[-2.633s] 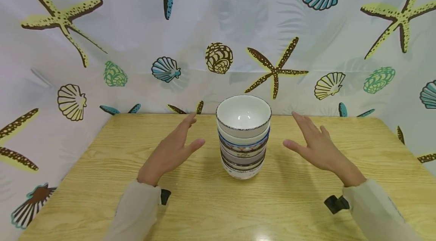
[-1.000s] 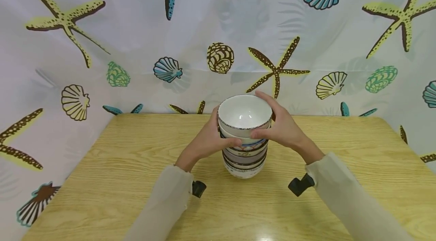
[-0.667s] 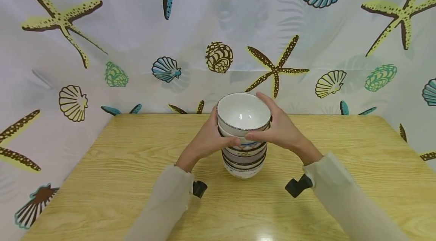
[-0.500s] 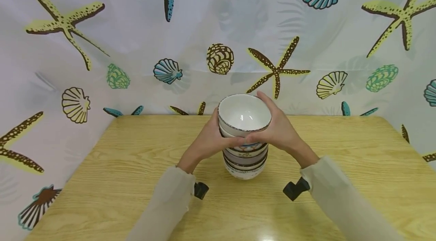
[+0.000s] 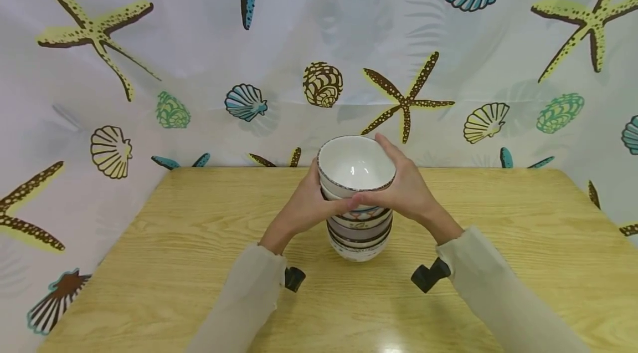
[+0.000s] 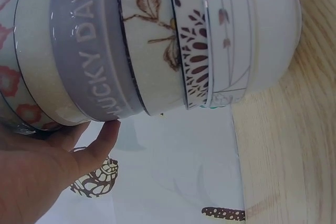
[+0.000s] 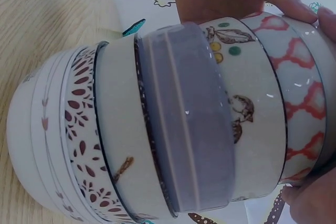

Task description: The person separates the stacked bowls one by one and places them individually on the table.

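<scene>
A tall stack of nested bowls (image 5: 359, 234) stands on the table, with a white bowl (image 5: 356, 163) with a speckled rim on top. My left hand (image 5: 313, 202) grips the upper stack from the left, its thumb across the front. From the right, my right hand (image 5: 407, 189) holds the upper stack, thumb forward; the two thumbs meet at the front. In the left wrist view, fingertips reach a grey bowl (image 6: 84, 51) with raised lettering. Below it are bowls with leaf and dark petal patterns. The right wrist view shows a red-patterned bowl (image 7: 302, 108) near the top.
The wooden table (image 5: 199, 231) extends to both sides of the stack. Behind it hangs a white cloth (image 5: 279, 48) printed with starfish and shells. Small black devices (image 5: 431, 275) sit at both wrists, under light sleeves (image 5: 493, 281).
Both hands came in from either side, where they were apart from the bowls, and took hold of the upper stack. Since then the thumbs have slid together at the front.
</scene>
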Action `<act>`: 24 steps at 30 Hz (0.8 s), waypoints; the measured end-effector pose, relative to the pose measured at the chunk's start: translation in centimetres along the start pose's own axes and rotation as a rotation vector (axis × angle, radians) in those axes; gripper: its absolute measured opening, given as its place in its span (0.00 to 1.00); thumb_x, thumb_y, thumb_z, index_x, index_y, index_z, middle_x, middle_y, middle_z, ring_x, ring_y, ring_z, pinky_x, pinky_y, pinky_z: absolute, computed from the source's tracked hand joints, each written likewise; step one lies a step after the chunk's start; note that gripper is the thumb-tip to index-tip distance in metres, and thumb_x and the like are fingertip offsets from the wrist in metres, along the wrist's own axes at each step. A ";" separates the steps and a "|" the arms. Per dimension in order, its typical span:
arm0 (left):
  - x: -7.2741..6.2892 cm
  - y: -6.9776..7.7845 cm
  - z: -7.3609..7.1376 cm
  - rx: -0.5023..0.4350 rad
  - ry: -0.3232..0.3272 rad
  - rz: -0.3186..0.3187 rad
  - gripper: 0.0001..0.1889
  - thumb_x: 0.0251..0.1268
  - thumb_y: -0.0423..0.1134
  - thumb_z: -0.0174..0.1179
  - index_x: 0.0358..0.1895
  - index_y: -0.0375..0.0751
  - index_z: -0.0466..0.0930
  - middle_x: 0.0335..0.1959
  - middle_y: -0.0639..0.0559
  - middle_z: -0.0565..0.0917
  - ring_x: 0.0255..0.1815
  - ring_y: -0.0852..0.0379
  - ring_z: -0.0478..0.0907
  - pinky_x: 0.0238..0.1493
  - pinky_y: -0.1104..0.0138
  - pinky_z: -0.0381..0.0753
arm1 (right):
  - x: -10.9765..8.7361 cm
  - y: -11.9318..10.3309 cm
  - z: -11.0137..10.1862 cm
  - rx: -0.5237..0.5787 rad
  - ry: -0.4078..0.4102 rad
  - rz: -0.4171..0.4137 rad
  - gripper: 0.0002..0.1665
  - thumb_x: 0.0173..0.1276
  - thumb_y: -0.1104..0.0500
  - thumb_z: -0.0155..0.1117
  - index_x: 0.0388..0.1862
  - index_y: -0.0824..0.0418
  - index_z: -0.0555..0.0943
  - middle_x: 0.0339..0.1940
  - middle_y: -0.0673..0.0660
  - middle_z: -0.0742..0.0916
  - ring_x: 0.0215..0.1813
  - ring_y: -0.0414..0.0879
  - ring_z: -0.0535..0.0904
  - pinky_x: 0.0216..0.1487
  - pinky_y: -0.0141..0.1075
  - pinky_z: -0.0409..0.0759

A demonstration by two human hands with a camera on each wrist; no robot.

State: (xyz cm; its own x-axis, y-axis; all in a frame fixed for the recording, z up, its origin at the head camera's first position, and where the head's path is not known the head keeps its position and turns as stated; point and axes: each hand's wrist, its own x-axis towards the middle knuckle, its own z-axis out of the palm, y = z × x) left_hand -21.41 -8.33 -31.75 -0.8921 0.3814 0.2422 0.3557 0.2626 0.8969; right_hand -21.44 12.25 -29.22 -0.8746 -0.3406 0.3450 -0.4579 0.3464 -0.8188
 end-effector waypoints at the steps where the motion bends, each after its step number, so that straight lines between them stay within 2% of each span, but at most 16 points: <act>1: 0.0 0.0 0.0 -0.004 -0.002 0.001 0.59 0.42 0.64 0.71 0.75 0.53 0.43 0.66 0.47 0.64 0.64 0.47 0.67 0.61 0.50 0.72 | 0.0 0.0 0.0 0.000 0.001 -0.003 0.74 0.39 0.39 0.81 0.77 0.64 0.49 0.75 0.63 0.62 0.67 0.62 0.68 0.62 0.55 0.72; 5: -0.1 -0.1 -0.2 -0.003 -0.006 -0.013 0.57 0.45 0.60 0.72 0.75 0.54 0.42 0.67 0.46 0.64 0.64 0.46 0.67 0.61 0.49 0.72 | 0.1 -0.1 0.1 0.007 0.004 -0.007 0.75 0.38 0.37 0.81 0.77 0.64 0.49 0.75 0.64 0.61 0.68 0.62 0.67 0.63 0.55 0.71; 9: -0.1 -0.1 -0.2 0.003 -0.014 -0.027 0.56 0.47 0.53 0.73 0.75 0.54 0.42 0.68 0.46 0.63 0.65 0.46 0.67 0.61 0.49 0.72 | 0.0 -0.1 0.0 0.016 0.008 -0.005 0.74 0.39 0.41 0.82 0.77 0.64 0.49 0.75 0.63 0.61 0.67 0.62 0.68 0.63 0.54 0.71; 13: -0.1 -0.1 -0.2 0.003 -0.022 -0.015 0.56 0.48 0.49 0.73 0.76 0.53 0.42 0.68 0.45 0.63 0.65 0.45 0.67 0.61 0.49 0.73 | 0.0 -0.2 -0.1 0.011 0.008 -0.012 0.72 0.41 0.44 0.82 0.76 0.65 0.49 0.75 0.64 0.62 0.67 0.62 0.69 0.62 0.54 0.72; 19: -0.1 -0.1 -0.3 0.038 -0.026 -0.038 0.58 0.47 0.50 0.73 0.76 0.52 0.39 0.68 0.43 0.64 0.63 0.44 0.69 0.59 0.50 0.74 | 0.5 -1.3 -1.1 0.004 0.033 -0.017 0.67 0.43 0.57 0.81 0.77 0.63 0.49 0.74 0.63 0.64 0.65 0.60 0.70 0.62 0.53 0.72; 24: -0.1 -0.1 -0.4 0.060 -0.021 -0.046 0.61 0.44 0.58 0.73 0.77 0.52 0.39 0.68 0.43 0.64 0.62 0.43 0.69 0.57 0.50 0.75 | 0.6 -1.9 -1.7 -0.012 0.031 -0.003 0.67 0.43 0.55 0.81 0.77 0.63 0.50 0.75 0.61 0.61 0.67 0.60 0.69 0.63 0.53 0.71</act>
State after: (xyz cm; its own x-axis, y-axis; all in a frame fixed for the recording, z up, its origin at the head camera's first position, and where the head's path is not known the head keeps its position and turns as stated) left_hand -21.48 -8.72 -31.70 -0.9021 0.3860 0.1928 0.3310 0.3325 0.8831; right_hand -21.34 12.90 -26.68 -0.8778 -0.3141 0.3617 -0.4621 0.3559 -0.8123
